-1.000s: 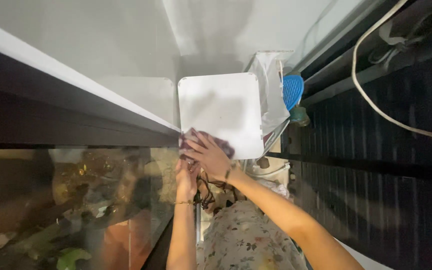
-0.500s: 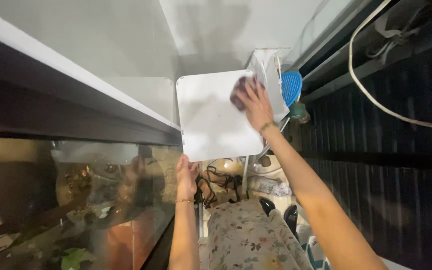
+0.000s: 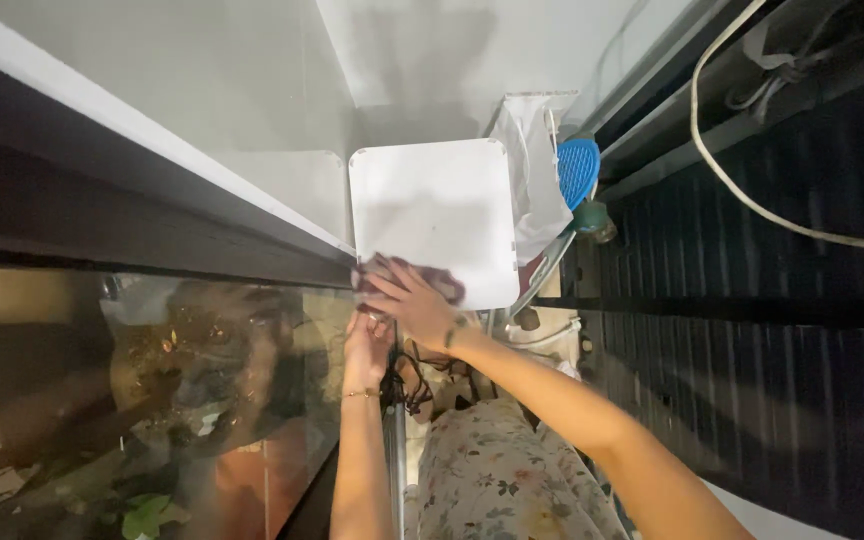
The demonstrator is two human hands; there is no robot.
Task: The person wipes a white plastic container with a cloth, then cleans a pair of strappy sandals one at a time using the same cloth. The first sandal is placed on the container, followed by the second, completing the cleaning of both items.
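Center of frame, slightly below middle: right hand (image 3: 414, 305) lies flat w/ fingers spread, pressing a dark purplish cloth (image 3: 422, 277) onto the lower left corner of a white square board (image 3: 442, 210) w/ rounded corners. Cloth is bunched under the palm and fingers, touching the board's bottom edge; it's pressed down rather than pinched. Left hand (image 3: 364, 345) sits just below, partly hidden under the right hand, fingers curled up at the board's lower left corner; can't tell for sure what it grips, looks like it holds the board's edge. Thin bracelet on each wrist.

Left of the hands: glass tank (image 3: 152, 400) fills the lower left, reflections and green plants inside, dark frame along its top. Right of the board: white plastic bag (image 3: 532, 180) touching its right edge, blue mesh swatter (image 3: 577, 170) just beside the bag. Upper right: pale cable (image 3: 742, 200) loops over dark slatted panels. Bottom center: floral-print garment (image 3: 502, 480), black cords (image 3: 412, 385) just above it.
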